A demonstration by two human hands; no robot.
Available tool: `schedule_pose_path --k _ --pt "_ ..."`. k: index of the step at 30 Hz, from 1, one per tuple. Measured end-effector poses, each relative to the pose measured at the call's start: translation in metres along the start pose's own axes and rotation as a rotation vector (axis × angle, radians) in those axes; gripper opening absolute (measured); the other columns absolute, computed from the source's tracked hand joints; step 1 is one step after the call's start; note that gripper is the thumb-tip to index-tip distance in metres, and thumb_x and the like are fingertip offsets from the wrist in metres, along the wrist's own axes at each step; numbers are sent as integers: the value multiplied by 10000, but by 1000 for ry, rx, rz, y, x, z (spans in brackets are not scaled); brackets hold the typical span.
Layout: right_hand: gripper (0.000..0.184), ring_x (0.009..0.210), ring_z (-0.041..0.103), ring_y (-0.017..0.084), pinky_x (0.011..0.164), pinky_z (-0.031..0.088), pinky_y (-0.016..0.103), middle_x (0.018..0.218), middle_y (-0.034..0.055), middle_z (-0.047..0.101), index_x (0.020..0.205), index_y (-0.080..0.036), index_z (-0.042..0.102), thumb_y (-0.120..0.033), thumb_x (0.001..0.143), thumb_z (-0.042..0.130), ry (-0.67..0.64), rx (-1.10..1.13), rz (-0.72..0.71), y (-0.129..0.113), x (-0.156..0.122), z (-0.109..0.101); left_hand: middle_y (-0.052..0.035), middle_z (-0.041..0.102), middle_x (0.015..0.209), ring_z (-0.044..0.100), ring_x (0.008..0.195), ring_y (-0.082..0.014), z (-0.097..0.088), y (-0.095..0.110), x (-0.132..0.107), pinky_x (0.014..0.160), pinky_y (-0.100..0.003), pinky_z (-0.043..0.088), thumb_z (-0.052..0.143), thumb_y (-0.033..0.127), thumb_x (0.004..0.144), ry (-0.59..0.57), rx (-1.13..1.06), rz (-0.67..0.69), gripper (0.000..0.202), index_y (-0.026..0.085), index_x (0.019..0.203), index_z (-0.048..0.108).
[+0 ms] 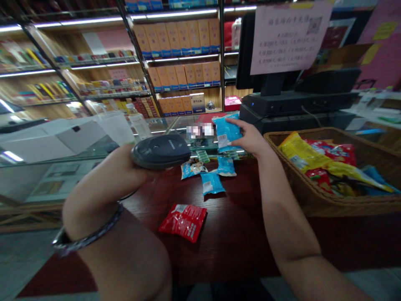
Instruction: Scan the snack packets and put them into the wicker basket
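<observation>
1 blue packet (pixel 228 130) pinched in right hand (pixel 251 139); left hand (pixel 134 172) grips scanner (pixel 161 151).

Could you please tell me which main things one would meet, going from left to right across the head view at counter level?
White box, dark scanner in the left hand, blue packet in the right hand, wicker basket.
</observation>
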State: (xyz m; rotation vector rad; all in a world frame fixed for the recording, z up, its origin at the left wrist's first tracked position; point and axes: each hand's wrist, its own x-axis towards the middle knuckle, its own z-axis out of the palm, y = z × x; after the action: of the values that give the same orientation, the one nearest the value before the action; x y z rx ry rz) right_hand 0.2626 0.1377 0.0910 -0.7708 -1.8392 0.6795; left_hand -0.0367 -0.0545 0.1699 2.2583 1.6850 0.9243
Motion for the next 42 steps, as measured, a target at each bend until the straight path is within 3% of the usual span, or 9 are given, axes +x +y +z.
schedule_pose_path --k 5,11,15,18,21,24,28,36,42 --pt "741 1286 505 362 1101 383 579 1387 186 470 1450 -170 490 -211 735 681 567 -482 125 -46 -23 -47 15 804 1008 713 844 -187 -1 -5 -1 884 -336 578 705 328 707 24 37 13 349 264 1045 762" --pt "1041 1490 42 511 1165 76 710 1604 280 45 1563 -103 254 -397 723 792 847 -702 576 -79 -54 -79 13 802 1004 721 886 -210 -3 -6 -2 861 -342 581 707 342 713 10 44 2 340 269 1042 757" --pt "849 1508 4 453 1139 51 746 1618 159 97 1526 -270 314 -492 805 704 970 -776 243 -82 -57 -74 10 799 1019 721 931 -223 -3 -5 -3 875 -349 578 699 328 714 15 60 -10 343 269 1048 751" --pt "611 1399 359 392 1136 282 627 1429 185 458 1366 -188 551 -374 807 713 689 -662 78 -85 -44 -52 5 799 1036 715 931 -221 -4 -2 -3 890 -350 575 699 320 718 -6 42 -19 357 258 1067 748" --pt "340 1023 641 287 954 492 460 1062 132 689 1084 -154 729 -360 814 705 38 -419 81 -82 -27 -4 -4 800 1036 710 896 -226 -4 0 -3 874 -359 582 689 309 713 1 51 -36 375 243 1078 748" --pt "259 811 667 226 774 515 352 898 85 733 927 -169 770 -389 807 704 -642 -317 50 -73 -22 63 -9 802 1022 711 884 -236 -4 -2 -4 854 -356 589 681 299 703 4 53 -50 389 234 1080 751" --pt "410 739 667 233 645 484 317 860 115 736 838 -136 760 -532 728 752 -1036 -477 94 -65 -38 145 5 799 1018 707 885 -227 -6 -4 -7 856 -343 586 675 297 723 20 98 -33 375 247 1088 744" --pt "705 774 683 228 542 469 268 1033 105 734 1033 -103 752 -495 464 892 -1350 -595 144 -49 -62 196 -15 795 1014 701 881 -229 -6 -2 -8 888 -377 584 689 362 751 45 120 -38 358 233 1081 744" --pt "402 719 669 184 561 463 240 906 51 733 910 -138 729 -366 599 844 -1262 -300 155 -42 -55 189 -12 798 927 701 824 -219 -6 0 -8 880 -375 586 681 395 743 66 121 -34 314 230 996 765"
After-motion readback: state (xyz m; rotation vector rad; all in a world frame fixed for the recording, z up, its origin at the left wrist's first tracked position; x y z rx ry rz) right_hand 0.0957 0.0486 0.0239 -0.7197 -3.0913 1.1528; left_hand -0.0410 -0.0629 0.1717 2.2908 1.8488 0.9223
